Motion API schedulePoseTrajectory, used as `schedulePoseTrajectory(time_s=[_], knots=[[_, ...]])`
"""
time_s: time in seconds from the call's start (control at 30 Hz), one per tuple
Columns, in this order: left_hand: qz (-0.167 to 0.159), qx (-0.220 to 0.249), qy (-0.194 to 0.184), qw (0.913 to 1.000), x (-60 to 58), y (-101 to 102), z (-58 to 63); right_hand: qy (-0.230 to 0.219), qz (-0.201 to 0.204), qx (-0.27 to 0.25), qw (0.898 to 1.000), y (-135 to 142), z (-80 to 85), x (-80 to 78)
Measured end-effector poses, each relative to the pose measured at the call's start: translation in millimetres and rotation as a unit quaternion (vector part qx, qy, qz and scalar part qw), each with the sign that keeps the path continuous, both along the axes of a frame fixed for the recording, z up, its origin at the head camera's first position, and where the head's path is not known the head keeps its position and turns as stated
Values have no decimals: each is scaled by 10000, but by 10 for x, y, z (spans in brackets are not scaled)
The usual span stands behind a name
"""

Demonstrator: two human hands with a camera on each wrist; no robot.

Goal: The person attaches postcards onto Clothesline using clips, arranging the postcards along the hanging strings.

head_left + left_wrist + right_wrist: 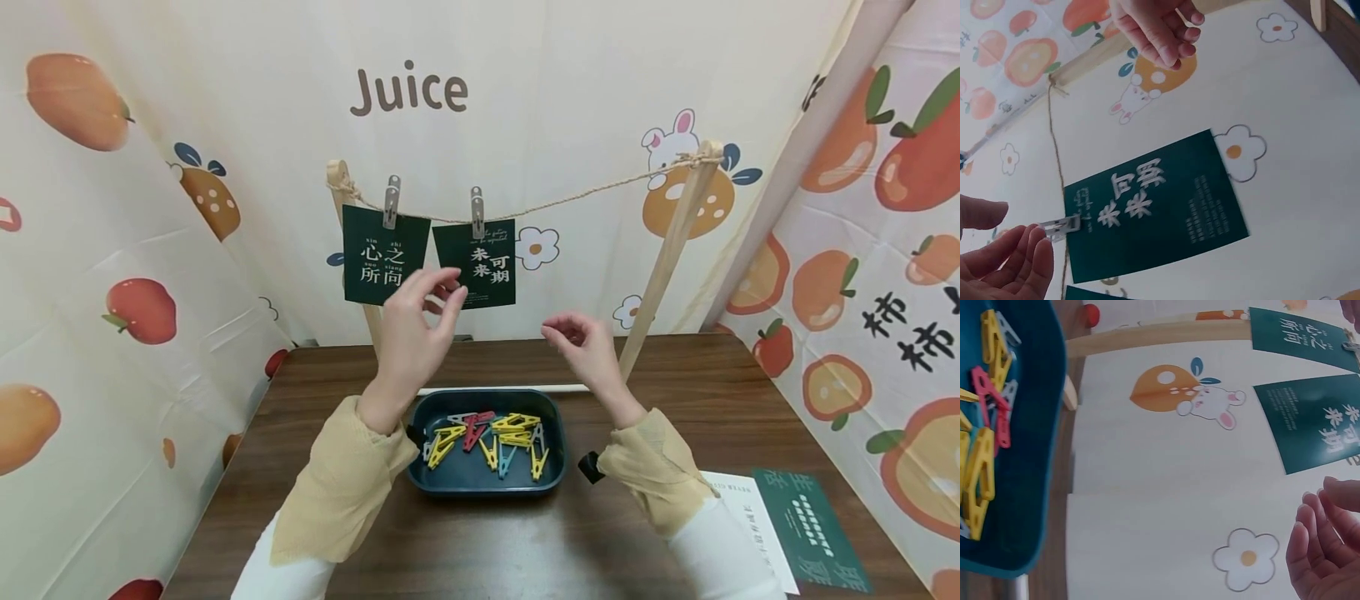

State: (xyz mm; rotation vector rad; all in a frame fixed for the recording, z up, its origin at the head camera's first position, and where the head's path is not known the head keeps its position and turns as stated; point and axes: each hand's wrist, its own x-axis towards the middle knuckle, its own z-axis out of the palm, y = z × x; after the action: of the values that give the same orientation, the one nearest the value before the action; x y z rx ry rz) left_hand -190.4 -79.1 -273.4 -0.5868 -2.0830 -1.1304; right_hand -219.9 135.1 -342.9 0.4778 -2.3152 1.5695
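Two dark green cards with white lettering hang side by side from a twine line (pixel 577 197). A grey clothespin (pixel 392 202) clips the left card (pixel 367 287); another grey clothespin (pixel 477 212) clips the right card (pixel 491 292). My left hand (pixel 416 342) is raised before the cards and overlaps them in the head view. Its thumb and fingers are apart, holding nothing. In the left wrist view, that hand (pixel 1007 265) appears close to the right card's clothespin (pixel 1060 228); contact is unclear. My right hand (pixel 587 354), fingers loosely bent, hovers right of the cards, holding nothing visible.
A dark blue tray (pixel 487 490) below my hands holds several yellow, red, blue and grey clothespins. Wooden posts (pixel 667 258) carry the twine. A white card (pixel 753 525) and a green card (pixel 813 529) lie at the table's right. Printed curtains stand around the table (pixel 525 550).
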Motion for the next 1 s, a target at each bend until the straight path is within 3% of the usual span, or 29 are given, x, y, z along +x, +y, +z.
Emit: schedulePoseTrajectory(time_s=[0.17,0.33,0.57,0.8,1.0], knots=[[-24,-76,-604,9981,36,15,-213,-50,-314,332,9989,30,-347,-64],[110,-122,-1050,9943,57,27,-442,-111,-490,411,9979,-7,-549,8],[209,-79,-1525,9881,74,50,-775,-519,-805,442,9944,-23,-838,100],[243,-98,-1862,9822,77,51,-1103,-777,-1115,781,9876,-24,-1074,166],[243,-120,-1983,9798,75,50,-1390,-518,-1373,1235,9814,-31,-1257,199]])
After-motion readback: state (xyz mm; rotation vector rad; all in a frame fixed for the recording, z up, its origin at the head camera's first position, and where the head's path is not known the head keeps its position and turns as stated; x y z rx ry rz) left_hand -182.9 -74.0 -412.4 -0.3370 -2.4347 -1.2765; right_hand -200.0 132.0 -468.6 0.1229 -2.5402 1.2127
